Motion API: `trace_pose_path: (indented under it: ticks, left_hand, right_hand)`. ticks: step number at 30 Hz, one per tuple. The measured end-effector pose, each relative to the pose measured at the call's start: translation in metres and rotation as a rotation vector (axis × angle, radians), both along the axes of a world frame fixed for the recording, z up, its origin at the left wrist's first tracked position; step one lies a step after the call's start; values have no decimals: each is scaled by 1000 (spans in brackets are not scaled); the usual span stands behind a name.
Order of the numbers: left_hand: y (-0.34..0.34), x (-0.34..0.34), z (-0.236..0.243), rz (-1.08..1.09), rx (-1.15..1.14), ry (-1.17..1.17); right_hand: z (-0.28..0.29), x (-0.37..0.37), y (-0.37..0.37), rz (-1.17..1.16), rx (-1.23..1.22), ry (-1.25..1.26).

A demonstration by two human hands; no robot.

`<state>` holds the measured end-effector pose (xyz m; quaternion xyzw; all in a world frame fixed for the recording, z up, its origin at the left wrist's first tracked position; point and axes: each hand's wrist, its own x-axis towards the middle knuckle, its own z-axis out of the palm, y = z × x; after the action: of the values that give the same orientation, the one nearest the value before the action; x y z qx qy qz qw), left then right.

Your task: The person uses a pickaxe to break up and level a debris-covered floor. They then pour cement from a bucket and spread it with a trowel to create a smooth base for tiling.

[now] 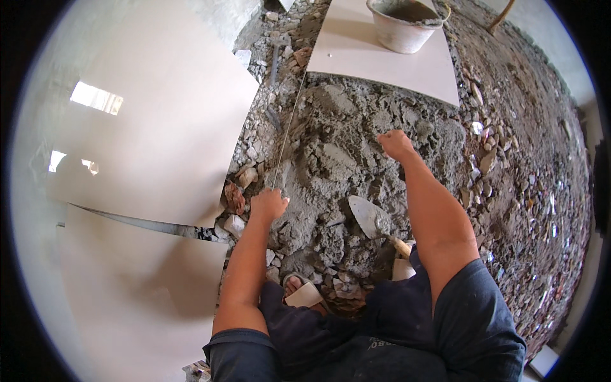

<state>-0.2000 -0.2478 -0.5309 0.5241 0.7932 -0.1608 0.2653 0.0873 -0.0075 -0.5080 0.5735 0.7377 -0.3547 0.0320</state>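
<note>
My left hand (270,204) is closed at the left edge of a rough bed of wet grey mortar (334,162). A thin taut string (291,126) runs from the corner of the far tile down to its fingers, and the hand seems to grip it. Over the right part of the mortar, my right hand (396,145) is closed with fingers bent; whatever it may hold is hidden. Between my arms, a pointed trowel (367,215) rests with its blade on the mortar and its wooden handle (400,247) toward my knee.
A large pale tile (356,54) lies beyond the mortar, bearing a white bucket (407,35) of mortar. Two big glossy tiles (159,140) cover the left side. A hammer (274,63) lies on rubble beside them. Broken stones and soil (528,165) spread to the right.
</note>
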Motion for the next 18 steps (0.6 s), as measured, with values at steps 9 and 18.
trace_pose_path:
  ticks: [9, 18]
  left_hand:
    - [3, -3, -5, 30, -13, 5]
    - [-15, -16, 2, 317, 66, -131]
  right_hand:
    - [16, 2, 16, 350, 218, -289]
    - [-10, 111, -70, 657, -115, -437]
